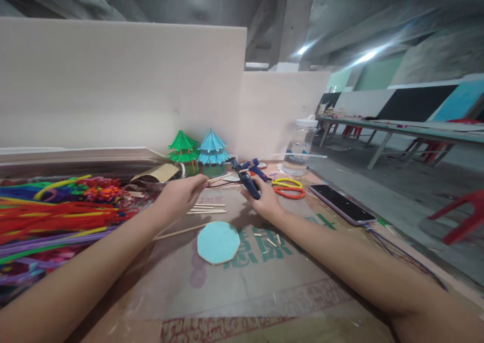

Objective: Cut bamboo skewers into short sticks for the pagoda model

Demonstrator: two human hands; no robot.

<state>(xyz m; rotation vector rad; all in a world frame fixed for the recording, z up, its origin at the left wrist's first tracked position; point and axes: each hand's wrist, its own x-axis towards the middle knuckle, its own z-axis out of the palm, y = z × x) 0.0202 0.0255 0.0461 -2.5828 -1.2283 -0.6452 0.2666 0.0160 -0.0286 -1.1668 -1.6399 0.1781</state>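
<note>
View: head camera, looking forward and down along both forearms.
Left grip (181, 194): clenched on one end of a thin wooden stick (223, 176), pinched between thumb and fingers and held above the counter.
Wooden stick: roughly level, pointing right, its far end reaching the glue gun; contact cannot be told at this size.
Right grip (265, 200): closed round the handle of a dark blue glue gun (247, 180), which is raised off the counter with its front end angled up and to the left, toward the stick.
Gap between grips: small; the two sit side by side, apart, at mid-frame.
Counter (340, 242): covered by a cardboard sheet (242, 292) with green print.
Below the grips: a light blue octagon piece (218, 242) lies flat on the cardboard, and a long bare stick (181, 231) lies just left of it.
Loose sticks (206, 209): a short row lying flat between the left grip and the octagon.
Behind the grips: a green pagoda model (183, 151) and a blue pagoda model (213, 152) stand upright side by side against the pale partition board (113, 80).
Left side: a heap of pipe cleaners (56, 212) in red, purple, green and yellow.
Right of the glue gun: a yellow ring (287, 182) and an orange ring (289, 192), lying flat and touching.
Further right: a phone (342, 203) face up near the counter edge, with a clear jar (302, 146) with a white lid behind the rings.
Floor area: a red chair (465, 214), well apart from the counter.
</note>
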